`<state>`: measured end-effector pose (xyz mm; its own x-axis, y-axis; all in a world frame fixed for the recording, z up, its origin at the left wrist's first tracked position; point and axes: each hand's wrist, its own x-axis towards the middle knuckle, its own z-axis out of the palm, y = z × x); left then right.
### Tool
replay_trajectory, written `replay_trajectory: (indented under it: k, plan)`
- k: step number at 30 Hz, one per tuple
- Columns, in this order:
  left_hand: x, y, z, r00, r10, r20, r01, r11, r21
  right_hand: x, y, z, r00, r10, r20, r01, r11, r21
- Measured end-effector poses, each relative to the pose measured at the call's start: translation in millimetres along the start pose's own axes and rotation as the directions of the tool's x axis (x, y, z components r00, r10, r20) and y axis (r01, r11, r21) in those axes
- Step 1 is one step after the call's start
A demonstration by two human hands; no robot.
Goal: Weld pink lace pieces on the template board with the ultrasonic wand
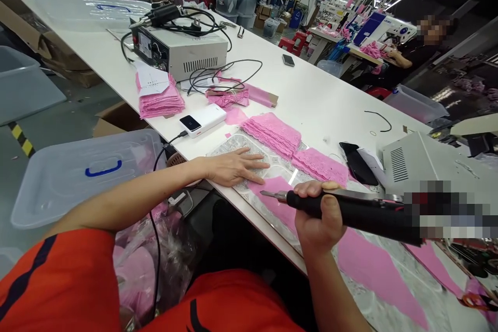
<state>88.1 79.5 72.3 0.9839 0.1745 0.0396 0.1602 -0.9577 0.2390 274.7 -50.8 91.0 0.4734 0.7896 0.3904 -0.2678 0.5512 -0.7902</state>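
Note:
My left hand (235, 167) lies flat with fingers spread on a clear, scratched sheet (243, 142) at the table's near edge. Its fingertips are by the edge of a pink fabric piece (278, 192). My right hand (319, 218) is wrapped round a thick black handheld cutter (361, 212), held over that piece. The cutter's pointed metal tip aims left, towards my left hand; whether it touches the fabric I cannot tell. Beyond the hands lie a stack of pink lace-edged fabric (272, 132) and a second stack (321, 165). A larger pink piece (377, 275) lies flat at right.
Further left are a white power bank (204, 120), a pink fabric pile (161, 98) and a grey control box (187, 52) with looped cables. A black phone (288, 60) lies farther back. A lidded plastic bin (89, 181) stands at left. Another person sits at a sewing machine (383, 28).

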Motion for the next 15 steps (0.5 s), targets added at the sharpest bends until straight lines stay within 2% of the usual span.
replay_trajectory:
  k: [15]
  plan:
    - [11.5, 5.4, -2.7, 0.999, -0.044, 0.025, 0.043, 0.999, 0.028, 2.4, 4.1, 4.0, 1.0, 0.004, 0.019, -0.004, 1.0, -0.015]
